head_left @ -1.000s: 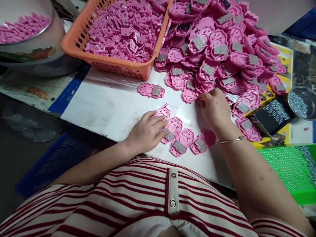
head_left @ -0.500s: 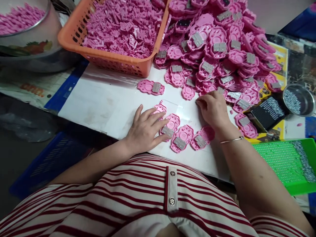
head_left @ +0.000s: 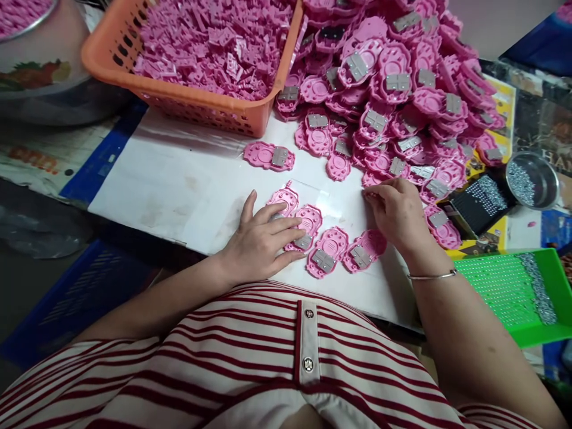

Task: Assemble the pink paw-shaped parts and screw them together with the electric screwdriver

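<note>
Fingers spread, my left hand [head_left: 263,241] lies over two pink plastic casings at the left end of a short row, partly covering them. One of these casings [head_left: 309,221] shows a grey metal plate below my fingers. To their right lie another pink casing [head_left: 330,247] with its plate and a tilted casing [head_left: 370,245]. My right hand [head_left: 395,208] is closed in a pinch at the near edge of the casing pile; whatever sits between thumb and fingertips is hidden. A lone casing [head_left: 269,156] lies farther back on the white board [head_left: 179,173].
An orange basket [head_left: 179,98] of small pink parts stands at the back left, beside a tub [head_left: 49,71]. A big heap of pink casings [head_left: 393,83] fills the back right. Screws lie in a black tray [head_left: 467,217], a metal bowl [head_left: 554,185] and a green tray [head_left: 496,328].
My right hand has shifted slightly right and toward me, still pinched. My left hand stays spread on the casings. The whole view has shifted a little.
</note>
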`<state>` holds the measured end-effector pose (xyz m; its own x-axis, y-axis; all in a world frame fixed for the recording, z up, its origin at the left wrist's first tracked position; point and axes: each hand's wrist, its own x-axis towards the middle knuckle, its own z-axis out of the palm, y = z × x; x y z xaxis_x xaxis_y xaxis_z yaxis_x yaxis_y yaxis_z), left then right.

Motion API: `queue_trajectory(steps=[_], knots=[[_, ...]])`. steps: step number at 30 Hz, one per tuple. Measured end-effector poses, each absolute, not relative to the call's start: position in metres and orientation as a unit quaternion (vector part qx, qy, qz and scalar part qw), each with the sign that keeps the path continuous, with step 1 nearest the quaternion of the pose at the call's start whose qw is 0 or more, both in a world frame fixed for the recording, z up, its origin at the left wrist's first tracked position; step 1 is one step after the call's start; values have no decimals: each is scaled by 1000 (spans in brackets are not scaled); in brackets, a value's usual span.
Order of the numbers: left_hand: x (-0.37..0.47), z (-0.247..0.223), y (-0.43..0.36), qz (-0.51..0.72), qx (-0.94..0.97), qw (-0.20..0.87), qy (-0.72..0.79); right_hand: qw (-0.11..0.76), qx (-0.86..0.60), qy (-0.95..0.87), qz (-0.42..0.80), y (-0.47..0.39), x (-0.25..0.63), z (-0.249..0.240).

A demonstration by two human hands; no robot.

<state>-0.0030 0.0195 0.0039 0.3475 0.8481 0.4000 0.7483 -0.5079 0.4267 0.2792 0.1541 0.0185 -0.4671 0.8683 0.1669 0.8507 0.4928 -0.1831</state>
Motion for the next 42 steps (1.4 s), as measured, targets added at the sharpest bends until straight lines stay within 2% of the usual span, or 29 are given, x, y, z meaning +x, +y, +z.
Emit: queue_trajectory(steps=[3, 8, 10, 12, 14, 16, 19, 21, 25, 35, 39, 42], knots=[[-3, 3, 19, 298, 814, 82, 492, 136, -509, -848, 54, 154, 284, 17], [-3, 1, 19, 301, 814, 78, 490, 108, -487, -864, 62, 165, 283, 21], [-3, 1, 19, 302, 814, 77, 491, 137, -487, -861, 58, 166, 280, 24], [-3, 0, 19, 299, 815, 76, 490, 206, -501, -837, 79, 162, 274, 29], [-3, 0, 18, 295, 818, 77, 489, 280, -517, -793, 158, 153, 263, 35], [-4, 0, 18, 287, 820, 78, 489, 310, -515, -750, 277, 142, 247, 41], [-4, 0, 18, 276, 821, 76, 494, 265, -502, -712, 412, 129, 220, 48], [-4, 0, 19, 275, 821, 75, 495, 213, -504, -706, 449, 126, 202, 49], [-3, 0, 19, 275, 821, 73, 495, 140, -515, -736, 417, 134, 178, 46], [-4, 1, 20, 283, 817, 95, 493, 30, -544, -776, 318, 155, 163, 38], [-3, 1, 19, 285, 815, 102, 495, 55, -569, -771, 281, 149, 159, 34], [-3, 1, 18, 279, 817, 92, 497, 117, -554, -769, 297, 145, 172, 36]])
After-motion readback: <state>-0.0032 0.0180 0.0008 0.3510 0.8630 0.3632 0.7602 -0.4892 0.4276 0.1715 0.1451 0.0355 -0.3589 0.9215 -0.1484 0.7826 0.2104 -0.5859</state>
